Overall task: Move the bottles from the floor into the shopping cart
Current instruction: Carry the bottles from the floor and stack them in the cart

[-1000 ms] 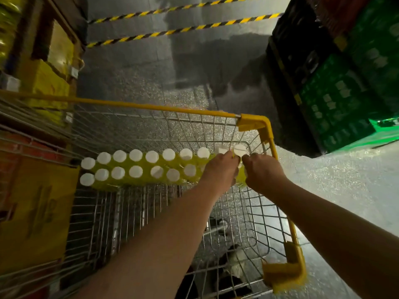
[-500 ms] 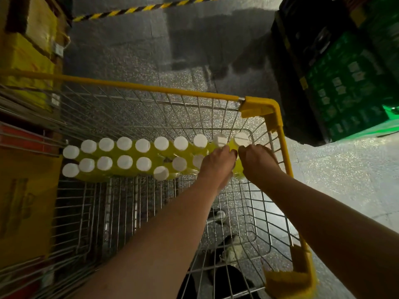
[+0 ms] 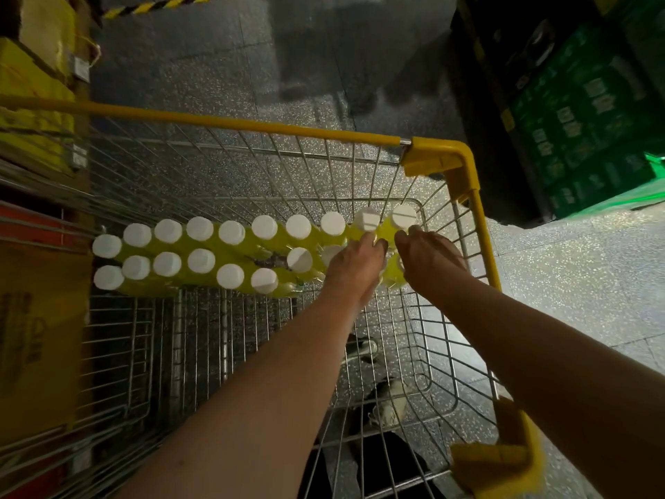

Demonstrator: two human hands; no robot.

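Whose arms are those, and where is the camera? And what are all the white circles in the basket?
The camera sits on a person's head and looks down, so the arms are that person's own. The wire basket with the yellow rim is a shopping cart, seen from above. The white circles are the caps of yellow bottles, which stand in two rows inside the cart. The left hand and the right hand each curl over a bottle at the right end of the near row. Yellow boxes stand left of the cart and green boxes stand to its right.
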